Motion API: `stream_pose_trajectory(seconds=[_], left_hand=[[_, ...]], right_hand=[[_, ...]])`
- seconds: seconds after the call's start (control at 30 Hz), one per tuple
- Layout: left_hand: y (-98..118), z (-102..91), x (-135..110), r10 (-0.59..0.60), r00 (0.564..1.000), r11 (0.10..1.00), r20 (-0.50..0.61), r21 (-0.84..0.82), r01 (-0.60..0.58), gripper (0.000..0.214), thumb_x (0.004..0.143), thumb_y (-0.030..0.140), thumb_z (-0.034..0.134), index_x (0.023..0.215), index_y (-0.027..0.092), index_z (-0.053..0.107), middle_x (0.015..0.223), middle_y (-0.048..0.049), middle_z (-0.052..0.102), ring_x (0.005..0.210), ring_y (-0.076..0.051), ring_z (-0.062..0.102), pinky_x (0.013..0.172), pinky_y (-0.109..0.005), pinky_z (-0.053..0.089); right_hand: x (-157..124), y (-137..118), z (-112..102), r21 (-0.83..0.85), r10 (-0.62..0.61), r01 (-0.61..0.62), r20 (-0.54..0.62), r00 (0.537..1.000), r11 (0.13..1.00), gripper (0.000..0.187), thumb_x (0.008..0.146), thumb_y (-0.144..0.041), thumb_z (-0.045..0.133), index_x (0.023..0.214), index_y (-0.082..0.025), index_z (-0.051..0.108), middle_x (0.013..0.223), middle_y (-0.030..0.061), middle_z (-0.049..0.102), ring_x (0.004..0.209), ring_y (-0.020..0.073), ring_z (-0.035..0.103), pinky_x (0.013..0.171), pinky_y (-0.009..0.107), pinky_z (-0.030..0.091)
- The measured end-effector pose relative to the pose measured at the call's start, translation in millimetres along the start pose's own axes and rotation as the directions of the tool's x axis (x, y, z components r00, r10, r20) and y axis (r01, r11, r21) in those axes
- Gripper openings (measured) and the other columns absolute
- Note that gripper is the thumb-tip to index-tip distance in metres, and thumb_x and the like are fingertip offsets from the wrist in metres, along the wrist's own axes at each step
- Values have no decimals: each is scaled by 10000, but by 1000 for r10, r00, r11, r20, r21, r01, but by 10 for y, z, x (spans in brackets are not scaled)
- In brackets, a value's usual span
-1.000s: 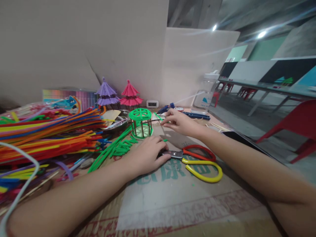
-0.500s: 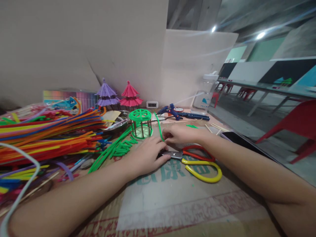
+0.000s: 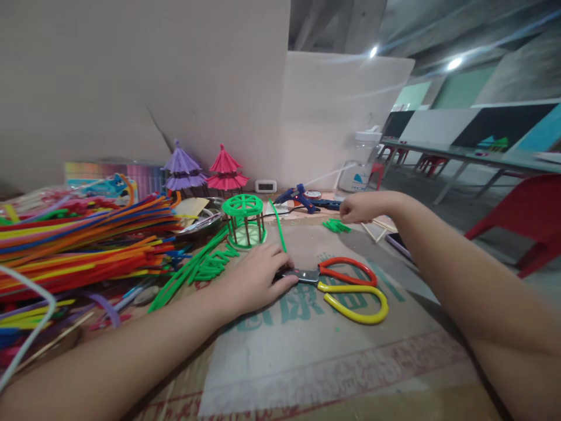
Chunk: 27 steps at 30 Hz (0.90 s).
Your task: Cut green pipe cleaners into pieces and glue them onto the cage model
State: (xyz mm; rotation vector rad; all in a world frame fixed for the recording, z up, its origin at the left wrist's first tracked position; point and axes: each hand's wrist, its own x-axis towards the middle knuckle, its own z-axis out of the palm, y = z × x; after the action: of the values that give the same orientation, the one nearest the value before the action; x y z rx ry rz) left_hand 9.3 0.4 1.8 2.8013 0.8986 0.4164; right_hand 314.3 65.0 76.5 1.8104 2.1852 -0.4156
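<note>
My left hand [image 3: 256,279] rests on the cardboard-covered table [image 3: 307,356] with its fingers curled round the lower end of a long green pipe cleaner [image 3: 278,225], which slants up and away. Its fingertips touch the blades of red-and-yellow scissors [image 3: 350,286]. A small green pavilion model [image 3: 243,221] stands just beyond this hand. My right hand [image 3: 362,207] reaches out to the far right, its fingers pinched together right above a few short green pipe-cleaner pieces [image 3: 336,225]. Whether the pinch holds anything is hidden.
A big heap of coloured pipe cleaners [image 3: 79,240] fills the left side. Cut green pieces [image 3: 210,266] lie beside it. Purple [image 3: 183,171] and pink [image 3: 225,171] paper pagodas, a blue glue gun [image 3: 298,196] and a water bottle [image 3: 362,166] stand at the back. A red chair [image 3: 526,219] is on the right.
My right hand brought a long green pipe cleaner to my left hand, let go of it, then moved away to the right, to the short green pieces. My left hand stayed by the scissors.
</note>
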Motion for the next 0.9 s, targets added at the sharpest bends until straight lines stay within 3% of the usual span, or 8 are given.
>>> stream_pose_trajectory(seconds=[0.23,0.33,0.4,0.47,0.6,0.63,0.73,0.9], left_hand=[[-18,10,18,18,1000,1000,-3,-7,-18,315,933,470,461,1008,210,621,1006,-77,583,998,-236,535,852,-374,462],[-22,7,14,13,1000,1000,-4,0,-13,319,932,477,460,1011,215,623,998,-75,584,994,-237,537,844,-373,464],[-25,6,8,8,1000,1000,-4,5,-8,327,933,486,453,1010,219,624,996,-74,588,992,-239,540,831,-371,465],[-18,2,5,3,1000,1000,-3,12,-3,336,938,491,442,1011,220,626,995,-73,595,990,-240,545,823,-370,464],[37,-26,25,14,999,999,29,46,-15,304,946,430,466,1104,219,617,1051,-70,611,1025,-245,547,879,-386,450],[54,-32,35,16,999,998,45,55,-19,305,942,412,482,1144,221,609,1076,-70,611,1042,-248,544,899,-391,444],[81,-20,58,9,996,998,94,58,-15,298,947,361,487,1186,227,604,1106,-68,607,1070,-246,536,938,-391,433],[28,70,39,-18,998,1000,59,0,18,258,981,257,386,1104,174,597,1085,-90,573,1043,-223,528,932,-367,437]], right_hand=[[158,33,113,70,10,-8,-24,1000,998,278,805,-401,536,642,-179,576,584,26,592,519,143,547,514,267,386],[113,32,54,104,15,1,-155,988,995,370,840,-493,518,635,-187,558,575,24,583,528,145,538,529,277,379],[60,-21,66,251,-5,85,-303,953,964,463,851,-602,486,646,-192,553,553,12,567,540,147,543,550,279,390],[3,-127,172,468,-40,273,-449,893,840,532,848,-683,450,680,-190,562,581,8,585,592,151,580,599,275,431],[-69,-377,609,713,-201,591,-560,804,377,455,883,-616,500,953,-191,647,1069,70,690,1033,188,636,936,341,468],[-71,-421,723,743,-218,604,-563,797,289,462,891,-613,492,1041,-205,646,1185,81,660,1126,194,603,999,369,440],[-46,-481,951,808,-264,563,-512,818,177,493,870,-610,536,1113,-195,646,1284,117,621,1207,214,565,1067,422,389],[-43,-397,900,922,-302,381,-343,889,74,518,832,-649,556,959,-153,633,893,117,739,784,219,709,765,394,547]])
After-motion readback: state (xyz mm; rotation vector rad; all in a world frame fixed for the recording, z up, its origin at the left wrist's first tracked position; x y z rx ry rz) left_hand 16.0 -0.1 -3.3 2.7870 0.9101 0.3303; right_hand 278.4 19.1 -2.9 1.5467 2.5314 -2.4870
